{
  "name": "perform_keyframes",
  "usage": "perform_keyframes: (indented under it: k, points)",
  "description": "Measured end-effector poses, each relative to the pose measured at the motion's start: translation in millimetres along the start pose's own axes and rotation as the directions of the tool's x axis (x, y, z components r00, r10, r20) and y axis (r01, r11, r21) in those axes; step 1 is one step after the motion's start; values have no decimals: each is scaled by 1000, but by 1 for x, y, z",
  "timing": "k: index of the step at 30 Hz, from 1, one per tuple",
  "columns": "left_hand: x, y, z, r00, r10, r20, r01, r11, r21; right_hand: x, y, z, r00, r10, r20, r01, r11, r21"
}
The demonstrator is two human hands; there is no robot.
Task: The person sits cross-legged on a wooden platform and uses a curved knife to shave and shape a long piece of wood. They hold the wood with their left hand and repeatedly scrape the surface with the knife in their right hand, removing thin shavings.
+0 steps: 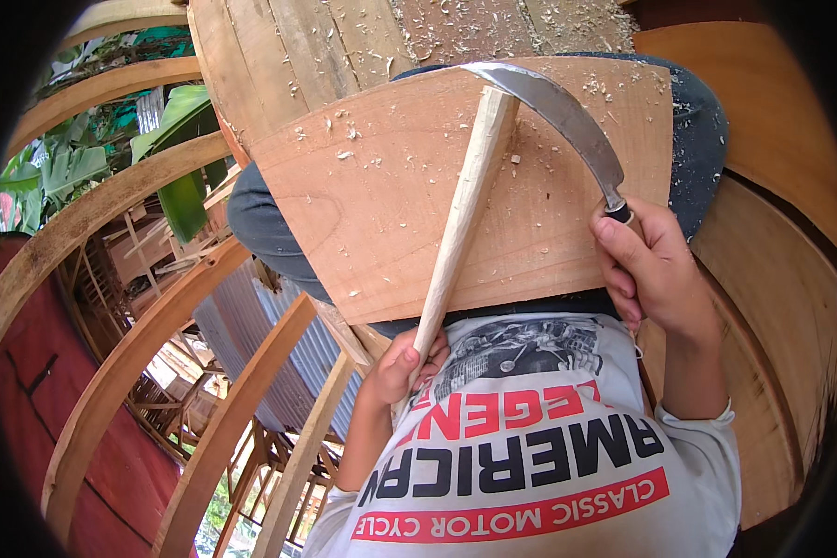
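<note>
My left hand (pixel 405 370) is wrapped round the lower end of a pale, whittled wooden stick (pixel 463 200). The stick slants up and away over a plywood board (pixel 372 219) that lies across my lap. In my right hand (pixel 649 265) is the dark handle of a sickle (pixel 577 121), its fingers closed round it. The curved blade arches to the left, its tip just above the stick's far end; whether blade and wood touch I cannot tell. Wood shavings (pixel 347 154) are scattered over the board.
Beyond the board is a plank floor (pixel 344 46) strewn with shavings. Curved wooden ribs (pixel 112 191) rise along the left, with corrugated metal sheets (pixel 265 325) and green leaves (pixel 181 121) behind them. Curved wooden panels (pixel 763 251) stand close on my right.
</note>
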State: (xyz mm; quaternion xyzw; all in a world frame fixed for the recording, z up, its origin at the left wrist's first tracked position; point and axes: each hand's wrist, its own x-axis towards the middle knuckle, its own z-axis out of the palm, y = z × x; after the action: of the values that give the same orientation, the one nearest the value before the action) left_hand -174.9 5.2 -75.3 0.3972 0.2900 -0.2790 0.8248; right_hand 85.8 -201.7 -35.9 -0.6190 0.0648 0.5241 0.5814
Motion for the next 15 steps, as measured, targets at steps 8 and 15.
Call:
perform_keyframes:
  k: [8,15]
  points:
    - [2,3,-1,999,9,38,-10,1000,28,-9,-6,-9,997,-51,66,45,995,87]
    - [-6,35,24,999,47,18,-50,976,212,6,9,33,931,-339,-137,354,928,113]
